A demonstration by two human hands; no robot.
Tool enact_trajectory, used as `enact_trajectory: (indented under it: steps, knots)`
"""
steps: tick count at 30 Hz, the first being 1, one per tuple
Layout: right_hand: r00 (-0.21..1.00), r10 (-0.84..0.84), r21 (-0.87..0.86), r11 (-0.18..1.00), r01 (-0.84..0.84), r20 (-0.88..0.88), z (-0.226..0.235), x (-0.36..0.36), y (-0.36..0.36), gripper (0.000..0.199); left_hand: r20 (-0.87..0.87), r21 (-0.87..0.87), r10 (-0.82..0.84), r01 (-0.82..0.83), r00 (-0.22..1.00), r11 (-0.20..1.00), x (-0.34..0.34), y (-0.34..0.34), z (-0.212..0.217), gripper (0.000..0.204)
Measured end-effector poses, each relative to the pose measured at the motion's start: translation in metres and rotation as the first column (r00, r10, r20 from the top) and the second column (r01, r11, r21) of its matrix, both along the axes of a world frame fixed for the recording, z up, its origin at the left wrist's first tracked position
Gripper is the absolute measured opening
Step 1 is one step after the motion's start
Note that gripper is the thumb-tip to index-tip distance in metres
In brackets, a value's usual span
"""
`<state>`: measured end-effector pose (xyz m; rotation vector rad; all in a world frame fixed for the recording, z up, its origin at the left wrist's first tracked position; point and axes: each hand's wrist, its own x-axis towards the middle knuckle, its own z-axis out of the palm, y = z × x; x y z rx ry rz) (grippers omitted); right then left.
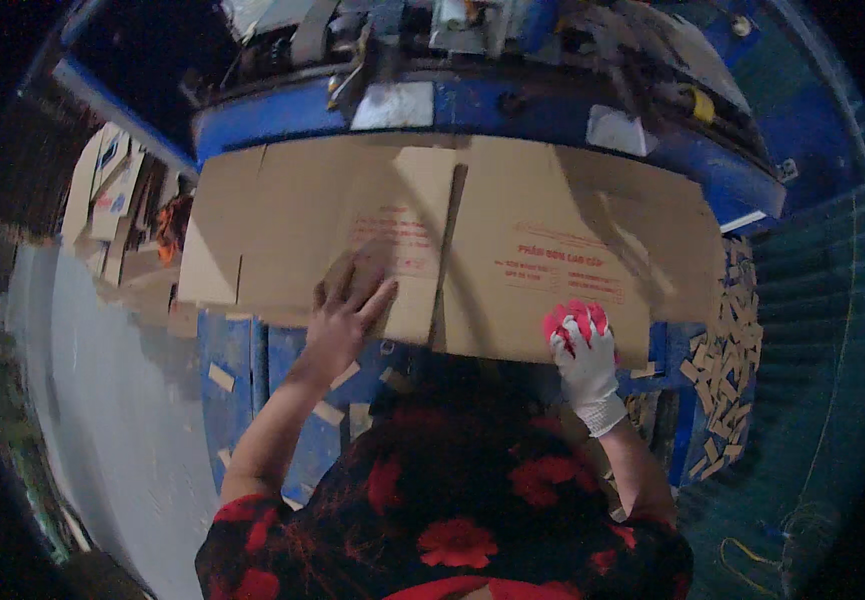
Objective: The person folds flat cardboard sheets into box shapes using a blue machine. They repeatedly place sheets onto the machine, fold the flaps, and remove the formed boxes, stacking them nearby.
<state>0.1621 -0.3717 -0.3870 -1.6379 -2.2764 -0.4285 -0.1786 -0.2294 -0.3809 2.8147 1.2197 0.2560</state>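
A large flattened cardboard sheet (452, 240), brown with red print on two of its panels, lies across the bed of a blue machine (512, 105), and everything here is placed against that sheet. Its far edge runs under the machine's upper works; its near edge hangs toward the person, over the blue front panel (252, 370).

The left hand (347, 305), bare, rests flat on the sheet's near-left part, just left of the dark slot that splits the sheet down the middle. Its fingers (377, 298) are spread and laid out on top of the board, not curled round anything, so the cardboard lies beneath the palm and fingertips.

The right hand (582, 350) wears a white glove with red fingertips (572, 322). It sits at the sheet's near-right edge, fingers bent over the rim. The board seems to be pinched there, fingertips above and the thumb below, though the light is dim and the thumb cannot be made out.

Beyond the sheet's right end, a heap of small cardboard offcuts (727, 340) lies against the machine's side. Past its left end, more flat printed cartons (107, 190) stand stacked in the shadow. A few loose strips (220, 377) lie below the near edge.
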Motion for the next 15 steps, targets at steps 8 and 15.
enact_trajectory:
  steps: [8, 15]
  knots:
    - [0.978, -0.137, 0.096, 0.988, 0.122, 0.160, 0.021, 0.040, 0.073, 0.036, 0.369, 0.257, 0.019, -0.122, 0.929, 0.959, 0.033, 0.083, -0.004, 0.051]
    - [0.985, -0.111, 0.005, 0.994, 0.111, 0.131, 0.025, 0.081, 0.148, 0.039, 0.439, 0.289, -0.021, -0.119, 0.898, 0.950, 0.074, 0.155, -0.018, 0.046]
